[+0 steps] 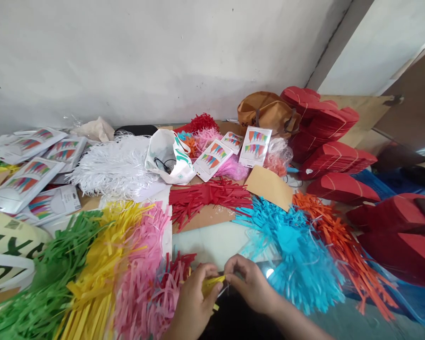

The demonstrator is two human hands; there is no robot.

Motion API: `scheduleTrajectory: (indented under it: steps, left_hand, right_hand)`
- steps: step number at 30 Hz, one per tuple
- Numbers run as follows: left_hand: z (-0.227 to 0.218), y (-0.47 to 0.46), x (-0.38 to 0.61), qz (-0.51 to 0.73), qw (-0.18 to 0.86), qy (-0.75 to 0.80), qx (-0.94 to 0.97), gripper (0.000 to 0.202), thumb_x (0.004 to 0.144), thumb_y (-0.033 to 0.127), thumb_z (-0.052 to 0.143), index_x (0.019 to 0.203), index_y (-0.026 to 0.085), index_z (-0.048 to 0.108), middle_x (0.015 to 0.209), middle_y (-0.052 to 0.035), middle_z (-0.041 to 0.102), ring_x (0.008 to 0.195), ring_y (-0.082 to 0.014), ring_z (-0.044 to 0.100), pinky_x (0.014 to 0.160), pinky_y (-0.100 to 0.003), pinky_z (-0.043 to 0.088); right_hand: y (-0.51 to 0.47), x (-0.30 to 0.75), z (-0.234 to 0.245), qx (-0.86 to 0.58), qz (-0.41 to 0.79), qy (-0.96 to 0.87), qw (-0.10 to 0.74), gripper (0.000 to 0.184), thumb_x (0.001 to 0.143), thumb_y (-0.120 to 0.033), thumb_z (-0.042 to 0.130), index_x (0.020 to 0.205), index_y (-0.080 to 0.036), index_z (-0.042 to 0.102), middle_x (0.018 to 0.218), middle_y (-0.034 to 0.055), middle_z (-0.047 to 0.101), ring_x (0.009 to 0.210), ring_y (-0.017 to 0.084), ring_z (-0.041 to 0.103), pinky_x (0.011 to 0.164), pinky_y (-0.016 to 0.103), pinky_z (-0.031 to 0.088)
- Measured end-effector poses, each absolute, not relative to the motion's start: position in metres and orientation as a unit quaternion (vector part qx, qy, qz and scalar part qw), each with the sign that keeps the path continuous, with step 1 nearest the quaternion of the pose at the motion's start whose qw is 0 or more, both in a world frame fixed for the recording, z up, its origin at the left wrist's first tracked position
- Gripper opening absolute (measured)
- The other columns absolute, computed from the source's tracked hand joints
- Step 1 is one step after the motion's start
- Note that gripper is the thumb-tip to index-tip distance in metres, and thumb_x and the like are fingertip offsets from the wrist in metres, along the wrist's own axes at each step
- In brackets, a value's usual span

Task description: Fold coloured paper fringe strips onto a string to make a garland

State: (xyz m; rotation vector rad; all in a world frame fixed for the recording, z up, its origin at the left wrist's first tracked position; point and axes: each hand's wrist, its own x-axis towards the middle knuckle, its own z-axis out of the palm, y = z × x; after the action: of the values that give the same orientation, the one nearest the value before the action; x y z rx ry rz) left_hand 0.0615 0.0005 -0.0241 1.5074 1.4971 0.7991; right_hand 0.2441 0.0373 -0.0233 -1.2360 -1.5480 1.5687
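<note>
Pinching yellow paper strip (210, 286) | hands (197, 300) (250, 283) both gripping it | long axis nearly level, pointing right

A bright yellow paper strip (212, 283) shows between the left hand (194, 302) and the right hand (251, 283). Left of the hands lie a crimson paper fringe (172, 278), a pink paper fringe (140, 264), a yellow paper fringe (95, 255) and a green paper fringe (53, 264). To their right are a sky-blue paper fringe (297, 264) and an orange paper fringe (340, 245). Ahead lies a red paper fringe (205, 198); beyond, a white card packet (255, 146) printed with multicoloured triangles.
</note>
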Motion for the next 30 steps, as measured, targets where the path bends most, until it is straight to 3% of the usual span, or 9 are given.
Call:
scheduleTrajectory:
  steps: [5, 10, 13, 16, 19, 22, 27, 30]
  left_hand:
    - [-0.027, 0.001, 0.065, 0.308, 0.373, 0.612, 0.626, 0.026, 0.091, 0.041, 0.052, 0.079, 0.025, 0.068, 0.075, -0.0010, 0.071, 0.070, -0.0170, 0.067, 0.067, -0.027, 0.051]
    - [-0.029, -0.001, 0.068, 0.323, 0.308, 0.611, 0.654, 0.020, 0.088, 0.042, 0.058, 0.088, 0.027, 0.070, 0.084, -0.0021, 0.074, 0.080, -0.0197, 0.068, 0.072, -0.030, 0.053]
    - [-0.029, 0.001, 0.066, 0.323, 0.301, 0.609, 0.659, 0.020, 0.088, 0.042, 0.058, 0.082, 0.026, 0.069, 0.079, -0.0006, 0.073, 0.076, -0.0190, 0.068, 0.068, -0.029, 0.053]
    - [-0.030, 0.002, 0.065, 0.340, 0.292, 0.603, 0.660, 0.025, 0.092, 0.040, 0.053, 0.078, 0.026, 0.067, 0.075, 0.0004, 0.071, 0.073, -0.0173, 0.068, 0.065, -0.027, 0.053]
    - [-0.031, 0.003, 0.065, 0.346, 0.268, 0.602, 0.668, 0.021, 0.090, 0.042, 0.056, 0.082, 0.025, 0.067, 0.078, -0.0004, 0.072, 0.076, -0.0181, 0.068, 0.067, -0.029, 0.054]
    - [-0.029, 0.005, 0.066, 0.342, 0.243, 0.596, 0.685, 0.021, 0.082, 0.046, 0.066, 0.090, 0.026, 0.068, 0.085, -0.0020, 0.073, 0.082, -0.0220, 0.067, 0.074, -0.035, 0.053]
    - [-0.024, 0.011, 0.063, 0.335, 0.314, 0.594, 0.660, 0.021, 0.084, 0.042, 0.063, 0.072, 0.026, 0.069, 0.075, -0.0016, 0.071, 0.079, -0.0214, 0.065, 0.077, -0.036, 0.049]
    - [-0.024, 0.012, 0.061, 0.350, 0.454, 0.599, 0.559, 0.026, 0.082, 0.048, 0.063, 0.078, 0.023, 0.069, 0.075, -0.0027, 0.070, 0.075, -0.0198, 0.065, 0.072, -0.032, 0.049]
  right_hand:
    - [0.037, 0.244, -0.022, -0.474, 0.572, -0.600, 0.297, 0.002, 0.081, -0.015, 0.061, 0.081, -0.018, 0.061, 0.075, -0.0008, 0.061, 0.070, 0.014, 0.055, 0.066, 0.024, 0.043]
    - [0.038, 0.246, -0.021, -0.484, 0.555, -0.611, 0.290, 0.003, 0.081, -0.016, 0.061, 0.080, -0.017, 0.063, 0.073, -0.0006, 0.062, 0.067, 0.013, 0.055, 0.063, 0.023, 0.042]
    - [0.039, 0.248, -0.020, -0.479, 0.565, -0.605, 0.294, 0.002, 0.079, -0.016, 0.064, 0.080, -0.017, 0.066, 0.074, -0.0001, 0.064, 0.068, 0.014, 0.057, 0.064, 0.023, 0.043]
    - [0.039, 0.249, -0.022, -0.469, 0.590, -0.582, 0.303, 0.014, 0.075, -0.020, 0.071, 0.088, -0.017, 0.068, 0.076, 0.0002, 0.066, 0.069, 0.015, 0.058, 0.063, 0.023, 0.044]
    - [0.040, 0.250, -0.024, -0.491, 0.574, -0.584, 0.298, 0.008, 0.079, -0.024, 0.068, 0.080, -0.017, 0.069, 0.068, 0.0003, 0.064, 0.062, 0.014, 0.057, 0.059, 0.024, 0.042]
    - [0.039, 0.250, -0.024, -0.500, 0.527, -0.619, 0.297, 0.014, 0.082, -0.025, 0.063, 0.072, -0.017, 0.068, 0.067, 0.0016, 0.065, 0.063, 0.015, 0.057, 0.060, 0.024, 0.042]
    - [0.035, 0.248, -0.021, -0.507, 0.502, -0.626, 0.316, 0.016, 0.084, -0.028, 0.063, 0.073, -0.017, 0.069, 0.070, 0.0026, 0.066, 0.066, 0.015, 0.059, 0.063, 0.025, 0.044]
    - [0.034, 0.243, -0.021, -0.498, 0.570, -0.564, 0.331, 0.019, 0.080, -0.035, 0.069, 0.079, -0.017, 0.071, 0.069, 0.0020, 0.067, 0.063, 0.015, 0.059, 0.061, 0.025, 0.044]
